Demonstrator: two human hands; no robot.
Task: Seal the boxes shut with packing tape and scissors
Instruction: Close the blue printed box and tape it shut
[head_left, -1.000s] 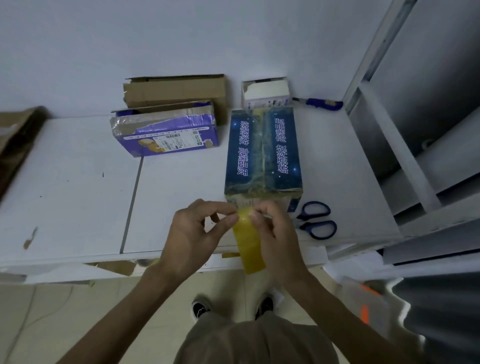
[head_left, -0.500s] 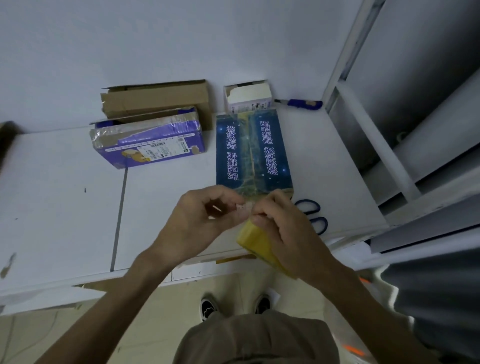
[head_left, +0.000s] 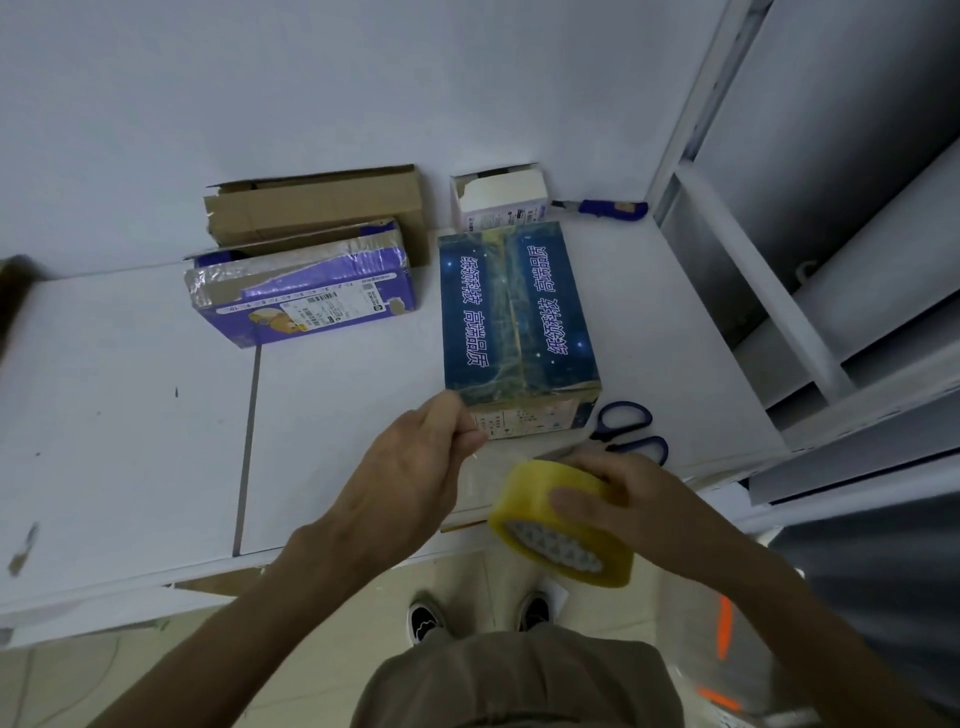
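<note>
We are gripping the tape roll (head_left: 550, 519) with our right hand (head_left: 641, 501), our left hand (head_left: 415, 467) pinching its loose end (head_left: 482, 470).

Right hand (head_left: 631, 499) grips yellow tape roll (head_left: 563, 522) at table edge (head_left: 130, 467). Left hand (head_left: 415, 457) pinches the clear tape end beside blue box (head_left: 514, 317). Scissors (head_left: 626, 431) lie just right of that box. 3 further boxes stand behind.

head cam | looks steeply down | close over table (head_left: 130, 415) edge | single view
</note>
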